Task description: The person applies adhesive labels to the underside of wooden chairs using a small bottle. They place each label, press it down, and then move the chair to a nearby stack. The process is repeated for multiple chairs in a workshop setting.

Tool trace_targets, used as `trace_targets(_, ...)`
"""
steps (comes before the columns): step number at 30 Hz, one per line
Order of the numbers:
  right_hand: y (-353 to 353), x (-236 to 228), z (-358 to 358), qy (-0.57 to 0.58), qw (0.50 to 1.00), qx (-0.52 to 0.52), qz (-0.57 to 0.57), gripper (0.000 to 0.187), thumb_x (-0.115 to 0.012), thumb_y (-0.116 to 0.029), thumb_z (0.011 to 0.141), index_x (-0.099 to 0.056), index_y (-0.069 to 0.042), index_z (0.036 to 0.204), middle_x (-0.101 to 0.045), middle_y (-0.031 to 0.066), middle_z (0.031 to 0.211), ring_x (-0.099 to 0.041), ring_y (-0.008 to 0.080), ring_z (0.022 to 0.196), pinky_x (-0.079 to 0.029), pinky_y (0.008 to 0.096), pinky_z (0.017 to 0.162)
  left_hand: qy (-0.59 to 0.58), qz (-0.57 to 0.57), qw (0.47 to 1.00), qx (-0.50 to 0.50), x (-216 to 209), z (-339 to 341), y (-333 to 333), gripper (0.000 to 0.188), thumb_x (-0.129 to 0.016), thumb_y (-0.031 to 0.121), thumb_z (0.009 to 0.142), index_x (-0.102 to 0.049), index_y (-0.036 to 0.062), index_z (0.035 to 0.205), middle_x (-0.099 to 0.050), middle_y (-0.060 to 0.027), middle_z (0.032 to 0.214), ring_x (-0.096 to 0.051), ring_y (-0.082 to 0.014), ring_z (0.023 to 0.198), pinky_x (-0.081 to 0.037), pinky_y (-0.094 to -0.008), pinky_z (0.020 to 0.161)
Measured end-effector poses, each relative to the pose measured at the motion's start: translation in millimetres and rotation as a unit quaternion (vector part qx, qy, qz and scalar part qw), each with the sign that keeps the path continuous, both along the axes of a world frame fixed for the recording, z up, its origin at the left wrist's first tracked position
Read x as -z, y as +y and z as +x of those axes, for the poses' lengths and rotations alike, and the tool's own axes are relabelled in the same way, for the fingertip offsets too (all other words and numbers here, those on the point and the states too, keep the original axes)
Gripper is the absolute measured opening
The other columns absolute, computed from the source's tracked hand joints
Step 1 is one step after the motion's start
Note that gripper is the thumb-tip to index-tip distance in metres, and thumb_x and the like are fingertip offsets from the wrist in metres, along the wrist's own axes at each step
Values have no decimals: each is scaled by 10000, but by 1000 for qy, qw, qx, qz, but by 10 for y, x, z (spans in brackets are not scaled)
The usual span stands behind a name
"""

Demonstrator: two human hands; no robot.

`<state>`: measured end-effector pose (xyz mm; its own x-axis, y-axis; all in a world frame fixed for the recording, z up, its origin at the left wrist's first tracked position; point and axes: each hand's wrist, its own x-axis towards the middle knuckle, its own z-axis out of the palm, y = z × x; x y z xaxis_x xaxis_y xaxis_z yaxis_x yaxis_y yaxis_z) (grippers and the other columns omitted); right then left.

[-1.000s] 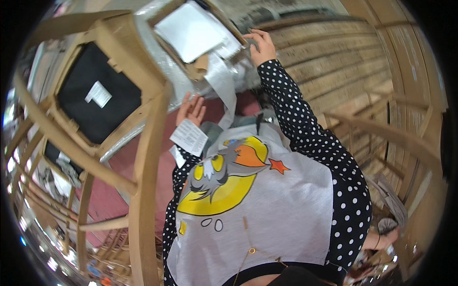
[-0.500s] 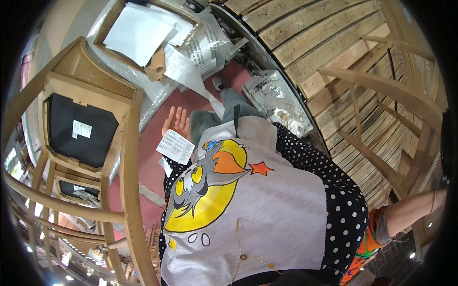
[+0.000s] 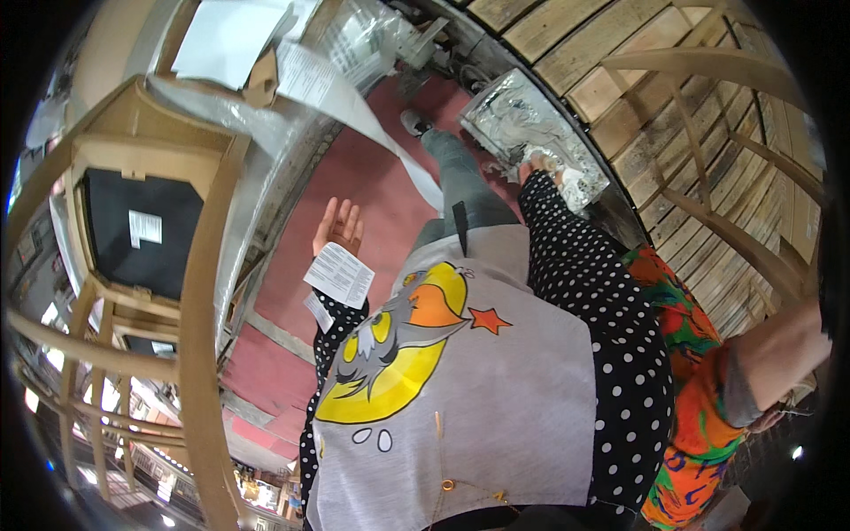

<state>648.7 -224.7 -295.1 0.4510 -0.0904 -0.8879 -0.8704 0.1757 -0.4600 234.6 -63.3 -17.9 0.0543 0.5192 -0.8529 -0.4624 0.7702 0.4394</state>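
My left hand [image 3: 338,227] is held low at my side, palm turned up and fingers stretched out, with nothing in it. White printed labels [image 3: 340,274] cling to the dotted sleeve at that wrist. My right hand [image 3: 535,166] hangs beside a box of crumpled clear wrapping [image 3: 518,115]; its fingers are small and partly lost against the wrapping, so I cannot tell whether they touch it. Left of me stands a wooden chair frame [image 3: 202,354], tipped so that the black underside of its seat [image 3: 142,230] shows, with a white label on it.
A long strip of labels [image 3: 354,115] trails from a box of white sheets [image 3: 232,40] toward my leg. On the right, wooden chair parts [image 3: 699,66] stand over a slatted wooden platform [image 3: 611,53]. Another person's arm [image 3: 779,358] in a colourful sleeve is close on my right.
My right hand has come into view beside the wrapping box. The chair and the box of sheets have shifted left and up in view, and more red floor shows. My left hand stays open.
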Motion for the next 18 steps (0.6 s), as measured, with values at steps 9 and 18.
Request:
trace_targets(9, -28, 746, 429, -12, 973, -168, 155, 314, -743, -35, 868, -568, -134, 1109, -673, 102, 915, -672, 249, 765, -595, 364, 687, 46, -59, 971, -225, -76, -882, -2511, 447, -557, 312, 1036, -553, 190, 1466, -456, -35, 1581, -447, -207, 1442, -398, -391, 1137)
trace_targets(18, 668, -1175, -1822, -447, 324, -823, 135, 498, -799, -362, 817, -632, -221, 1265, -756, 83, 889, -754, 240, 817, -606, 383, 807, 60, 202, 947, -242, -854, -1714, -3421, 567, -531, 437, 1044, -422, 221, 1557, -477, -73, 1548, -495, -266, 1389, -425, -465, 1135)
